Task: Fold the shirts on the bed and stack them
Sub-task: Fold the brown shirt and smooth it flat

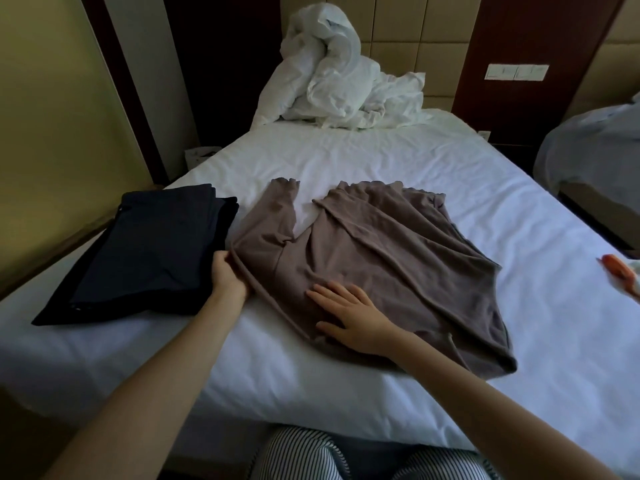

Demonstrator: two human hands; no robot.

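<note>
A brown shirt (384, 258) lies spread on the white bed (381, 157), one sleeve laid across its body and the other pointing away from me. My left hand (228, 277) grips the shirt's left edge near the shoulder. My right hand (349, 318) rests flat, fingers apart, on the near part of the shirt. A folded dark navy garment (145, 251) sits on the bed to the left, close beside my left hand.
A crumpled white duvet (336, 77) is heaped at the headboard. An orange and white item (623, 275) lies at the bed's right edge. A second bed (595, 150) stands to the right. A wall runs along the left side.
</note>
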